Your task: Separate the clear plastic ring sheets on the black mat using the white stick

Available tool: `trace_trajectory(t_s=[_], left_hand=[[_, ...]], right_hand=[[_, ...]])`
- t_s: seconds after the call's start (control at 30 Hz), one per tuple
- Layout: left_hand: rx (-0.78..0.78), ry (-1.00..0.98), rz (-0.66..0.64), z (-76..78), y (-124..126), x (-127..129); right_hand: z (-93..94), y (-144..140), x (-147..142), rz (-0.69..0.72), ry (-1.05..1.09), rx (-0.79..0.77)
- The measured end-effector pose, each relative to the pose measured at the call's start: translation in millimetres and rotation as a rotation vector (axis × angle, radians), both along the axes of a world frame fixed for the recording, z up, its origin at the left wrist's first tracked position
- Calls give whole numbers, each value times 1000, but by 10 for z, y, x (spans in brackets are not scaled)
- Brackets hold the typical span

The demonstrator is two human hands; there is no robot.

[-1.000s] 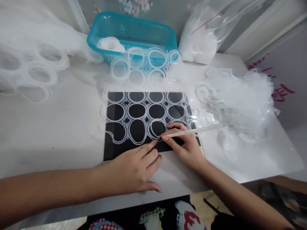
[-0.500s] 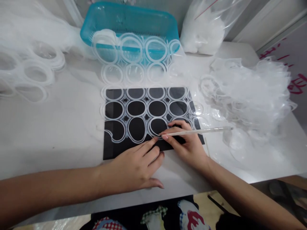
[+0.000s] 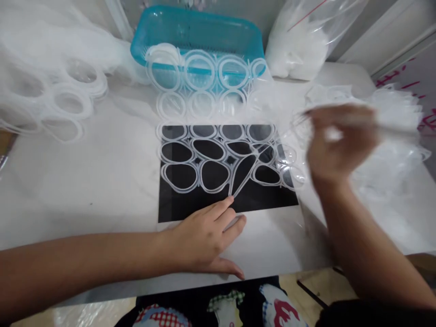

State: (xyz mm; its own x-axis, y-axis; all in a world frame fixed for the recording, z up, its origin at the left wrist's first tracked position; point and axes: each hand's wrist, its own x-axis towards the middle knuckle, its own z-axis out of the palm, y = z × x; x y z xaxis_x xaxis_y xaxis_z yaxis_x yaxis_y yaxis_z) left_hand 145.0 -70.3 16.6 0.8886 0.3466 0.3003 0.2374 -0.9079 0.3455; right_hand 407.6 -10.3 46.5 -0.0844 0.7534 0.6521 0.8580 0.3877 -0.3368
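A clear sheet of white-outlined oval rings [image 3: 214, 177] lies partly over a black board [image 3: 190, 206]. My left hand [image 3: 207, 236] rests palm down at the board's front edge, fingers stretched out, a fingertip pressing on the lower end of one ring. That ring is pulled into a long narrow loop slanting up to the right. My right hand [image 3: 340, 136], blurred, is raised above the table to the right. Its fingers are closed round a thin pale stick-like tool [image 3: 397, 131] with a dark tip pointing left. A faint strand runs from the loop toward this tip.
A turquoise basket [image 3: 200, 32] stands at the back, with the sheet's far end over its rim. To its right is a clear bag of white material [image 3: 299, 50]. Piles of ring sheets lie left [image 3: 71, 100] and right [image 3: 384, 190] on the white table [image 3: 119, 181].
My right hand has moved up and right with the tool, away from the board. The ring by my left fingertip has stretched into a slanted loop. My left hand stays at the board's front edge.
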Motion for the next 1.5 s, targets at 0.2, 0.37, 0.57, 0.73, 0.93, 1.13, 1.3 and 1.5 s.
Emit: trace_trajectory(t_s=[0.2,0.37,0.57,0.73,0.93,1.13,1.3,1.5], left_hand=[[5,-18,2,162,70,68],[105,12,-170,223,60,244],[150,89,-219,160,60,499],[189,115,-179,155,89,628],[219,148,-148,188,100,660],[190,163,-117,166,103,662],[167,147,-113,145,102,656],[142,124,-103,99,113,658]], right_hand=[[-57,-175,172,-110,190,-147],[-220,-677,55,-1,420,-515],[-293,-747,47,84,492,-525],[-319,-733,47,101,409,-544],[-298,-722,59,112,400,-546],[-296,-729,62,130,419,-546],[-286,-709,72,122,396,-559],[-316,-796,7,158,290,-494]])
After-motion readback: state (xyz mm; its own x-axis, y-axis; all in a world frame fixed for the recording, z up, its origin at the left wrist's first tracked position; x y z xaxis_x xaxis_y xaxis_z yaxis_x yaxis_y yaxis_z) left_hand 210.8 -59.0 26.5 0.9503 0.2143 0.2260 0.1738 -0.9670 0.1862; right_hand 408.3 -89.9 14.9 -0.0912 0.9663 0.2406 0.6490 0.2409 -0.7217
